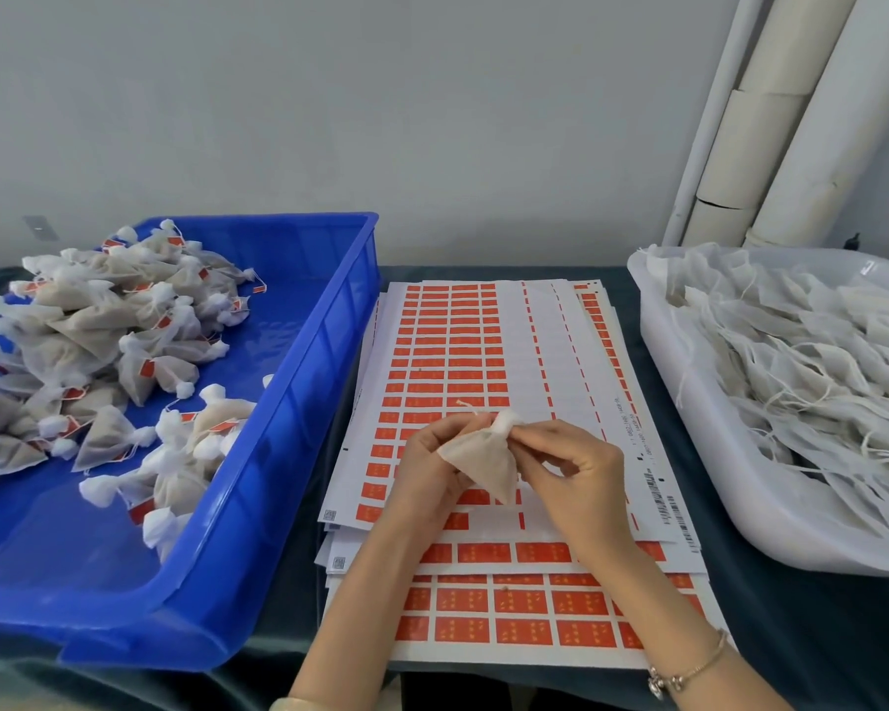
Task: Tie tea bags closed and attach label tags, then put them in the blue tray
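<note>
Both forearms rise from the frame's lower edge to meet at centre; the left hand (432, 467) and right hand (568, 472) curl their fingers, pinching together; a bracelet (689, 669) circles the right wrist.

Blue tray (299, 382), orange-red label sheets (463, 351), white tea bags (817, 361), dark tablecloth (791, 608)

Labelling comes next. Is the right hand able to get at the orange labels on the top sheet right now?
Likely yes: the top sheet lies just beneath the right hand, though its fingers pinch the tea bag.
</note>
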A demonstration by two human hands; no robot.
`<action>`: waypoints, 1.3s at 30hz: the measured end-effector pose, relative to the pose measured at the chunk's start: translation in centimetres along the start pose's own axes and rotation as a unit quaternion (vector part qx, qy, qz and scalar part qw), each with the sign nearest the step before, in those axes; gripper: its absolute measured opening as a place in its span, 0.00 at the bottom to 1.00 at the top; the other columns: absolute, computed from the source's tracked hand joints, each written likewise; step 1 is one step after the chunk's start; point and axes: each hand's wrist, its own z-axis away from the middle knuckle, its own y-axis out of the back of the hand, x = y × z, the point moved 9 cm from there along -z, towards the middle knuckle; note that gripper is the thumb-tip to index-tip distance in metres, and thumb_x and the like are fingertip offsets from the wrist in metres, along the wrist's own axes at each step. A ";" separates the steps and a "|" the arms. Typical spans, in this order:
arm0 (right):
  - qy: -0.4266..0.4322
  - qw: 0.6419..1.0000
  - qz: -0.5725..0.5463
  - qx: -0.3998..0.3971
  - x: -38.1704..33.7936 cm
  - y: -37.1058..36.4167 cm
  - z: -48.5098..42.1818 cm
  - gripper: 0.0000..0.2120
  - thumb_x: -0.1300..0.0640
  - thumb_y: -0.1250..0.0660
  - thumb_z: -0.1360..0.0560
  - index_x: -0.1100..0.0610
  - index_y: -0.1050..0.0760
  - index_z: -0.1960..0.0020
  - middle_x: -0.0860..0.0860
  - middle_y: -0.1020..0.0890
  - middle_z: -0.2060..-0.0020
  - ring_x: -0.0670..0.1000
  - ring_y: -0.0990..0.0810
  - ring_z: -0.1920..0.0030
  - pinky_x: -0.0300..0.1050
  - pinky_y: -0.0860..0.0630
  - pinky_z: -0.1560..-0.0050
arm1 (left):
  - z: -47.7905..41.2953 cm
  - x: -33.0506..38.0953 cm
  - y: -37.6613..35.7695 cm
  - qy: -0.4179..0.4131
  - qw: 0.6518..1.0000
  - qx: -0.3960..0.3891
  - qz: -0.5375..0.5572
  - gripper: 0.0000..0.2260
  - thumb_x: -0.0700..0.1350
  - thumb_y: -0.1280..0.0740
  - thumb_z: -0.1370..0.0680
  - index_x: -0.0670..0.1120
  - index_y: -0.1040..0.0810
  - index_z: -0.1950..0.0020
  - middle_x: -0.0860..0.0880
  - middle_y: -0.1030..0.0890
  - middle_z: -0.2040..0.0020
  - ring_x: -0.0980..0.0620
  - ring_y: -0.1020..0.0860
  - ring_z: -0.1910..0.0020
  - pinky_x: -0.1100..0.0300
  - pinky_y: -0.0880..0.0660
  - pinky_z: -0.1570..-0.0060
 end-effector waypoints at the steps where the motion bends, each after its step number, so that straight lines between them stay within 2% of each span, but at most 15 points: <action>1: 0.003 1.000 0.003 0.002 0.0 0.0 0.0 0.14 0.58 0.28 0.32 0.55 0.19 0.47 0.42 0.18 0.55 0.34 0.20 0.53 0.26 0.24 0.55 | -0.1 0.0 0.0 -0.007 1.000 0.001 -0.013 0.06 0.43 0.31 0.26 0.49 0.15 0.60 0.47 0.17 0.59 0.49 0.20 0.60 0.60 0.22 0.63; 5: 0.021 1.000 0.014 -0.003 0.1 -0.1 0.1 0.14 0.60 0.27 0.32 0.59 0.18 0.47 0.47 0.17 0.55 0.37 0.20 0.51 0.28 0.24 0.55 | -0.1 -0.1 -0.2 -0.013 0.999 -0.003 -0.046 0.10 0.39 0.32 0.24 0.50 0.16 0.62 0.47 0.17 0.60 0.48 0.20 0.59 0.57 0.21 0.60; 8: 0.031 0.999 0.024 -0.006 0.1 -0.1 0.0 0.15 0.63 0.25 0.33 0.60 0.18 0.47 0.48 0.17 0.55 0.42 0.19 0.52 0.29 0.23 0.54 | -0.1 -0.2 -0.2 -0.017 0.998 0.002 -0.067 0.12 0.40 0.32 0.24 0.52 0.16 0.64 0.50 0.17 0.62 0.51 0.19 0.62 0.61 0.21 0.62; 12: 0.046 0.998 0.046 -0.002 -0.2 0.0 -0.1 0.12 0.62 0.25 0.33 0.60 0.17 0.50 0.49 0.16 0.57 0.43 0.19 0.57 0.29 0.23 0.55 | -0.3 -0.7 -0.2 -0.006 0.998 0.000 -0.063 0.10 0.39 0.32 0.24 0.49 0.16 0.62 0.49 0.18 0.63 0.50 0.20 0.62 0.61 0.23 0.64; 17: 0.042 0.997 0.066 -0.020 0.1 -0.6 0.1 0.10 0.62 0.24 0.33 0.60 0.19 0.52 0.47 0.21 0.56 0.40 0.22 0.58 0.26 0.26 0.55 | -0.3 -0.8 -0.4 -0.014 0.997 -0.025 -0.068 0.06 0.40 0.32 0.23 0.45 0.16 0.57 0.45 0.18 0.60 0.45 0.21 0.59 0.55 0.22 0.58; 20: 0.024 0.995 0.089 -0.043 0.8 -1.3 0.1 0.13 0.59 0.24 0.32 0.59 0.22 0.50 0.45 0.24 0.53 0.41 0.23 0.56 0.26 0.26 0.54 | -0.6 -0.7 -0.4 -0.010 0.995 -0.008 -0.099 0.11 0.40 0.32 0.23 0.53 0.16 0.62 0.49 0.17 0.61 0.47 0.20 0.59 0.56 0.21 0.58; 22: 0.013 0.992 0.117 -0.049 1.3 -1.5 0.0 0.14 0.57 0.25 0.30 0.58 0.24 0.48 0.47 0.24 0.51 0.42 0.24 0.56 0.29 0.25 0.55 | -0.7 -0.2 -0.6 -0.021 0.993 -0.010 -0.112 0.04 0.43 0.31 0.24 0.50 0.17 0.54 0.47 0.17 0.56 0.44 0.20 0.54 0.50 0.21 0.51; 24: 0.006 0.988 0.139 -0.060 1.6 -1.6 0.1 0.13 0.53 0.29 0.27 0.56 0.26 0.46 0.46 0.24 0.50 0.42 0.25 0.56 0.31 0.25 0.54 | -0.6 -0.1 -0.6 -0.022 0.999 -0.017 -0.038 0.17 0.51 0.34 0.27 0.42 0.21 0.43 0.44 0.18 0.49 0.44 0.20 0.49 0.45 0.22 0.46; 25: 0.005 0.987 0.145 -0.071 1.6 -1.8 0.1 0.11 0.50 0.33 0.25 0.54 0.28 0.46 0.45 0.25 0.50 0.41 0.25 0.57 0.31 0.25 0.55 | -0.4 0.0 -0.7 -0.030 0.999 -0.029 -0.025 0.20 0.52 0.36 0.27 0.42 0.22 0.41 0.44 0.19 0.48 0.44 0.20 0.47 0.45 0.22 0.45; 26: 0.006 0.985 0.148 -0.087 1.5 -2.1 0.2 0.11 0.47 0.37 0.24 0.52 0.30 0.46 0.43 0.27 0.51 0.40 0.25 0.57 0.30 0.26 0.56 | -0.3 0.3 -0.7 -0.050 0.997 -0.032 -0.045 0.19 0.53 0.36 0.26 0.44 0.21 0.41 0.45 0.19 0.47 0.45 0.20 0.45 0.46 0.21 0.45; 28: 0.004 0.982 0.147 -0.119 1.6 -2.6 0.5 0.09 0.45 0.41 0.24 0.47 0.33 0.47 0.40 0.28 0.51 0.40 0.24 0.57 0.28 0.26 0.58 | 0.3 0.9 -1.2 -0.118 0.981 -0.039 -0.149 0.13 0.52 0.33 0.24 0.49 0.20 0.42 0.51 0.18 0.48 0.50 0.20 0.46 0.56 0.20 0.50; 31: -0.007 0.980 0.144 -0.135 2.1 -2.8 0.7 0.08 0.51 0.37 0.22 0.45 0.36 0.47 0.41 0.27 0.50 0.41 0.23 0.56 0.30 0.25 0.58 | 0.5 1.2 -1.4 -0.167 0.965 -0.019 -0.203 0.10 0.49 0.30 0.24 0.51 0.21 0.43 0.56 0.18 0.51 0.55 0.20 0.49 0.65 0.22 0.54; 34: -0.012 0.980 0.136 -0.146 2.3 -3.0 0.6 0.06 0.52 0.38 0.21 0.46 0.35 0.47 0.41 0.26 0.52 0.42 0.22 0.57 0.33 0.23 0.58 | 0.4 1.3 -0.7 -0.171 0.962 0.022 -0.213 0.07 0.49 0.32 0.23 0.50 0.20 0.47 0.57 0.18 0.55 0.55 0.20 0.52 0.68 0.23 0.56; 37: -0.010 0.981 0.118 -0.154 2.2 -3.2 0.5 0.05 0.53 0.39 0.21 0.46 0.35 0.50 0.38 0.28 0.56 0.41 0.24 0.57 0.30 0.26 0.59 | 0.2 1.5 0.8 -0.171 0.958 0.085 -0.212 0.05 0.49 0.33 0.22 0.50 0.19 0.51 0.57 0.18 0.58 0.56 0.20 0.56 0.68 0.23 0.59; 39: -0.010 0.982 0.128 -0.141 2.2 -2.9 0.5 0.05 0.53 0.39 0.21 0.46 0.35 0.50 0.36 0.29 0.58 0.40 0.24 0.56 0.29 0.27 0.59 | 0.1 1.5 1.2 -0.165 0.959 0.099 -0.209 0.05 0.50 0.32 0.23 0.50 0.19 0.53 0.56 0.19 0.59 0.55 0.20 0.57 0.67 0.23 0.59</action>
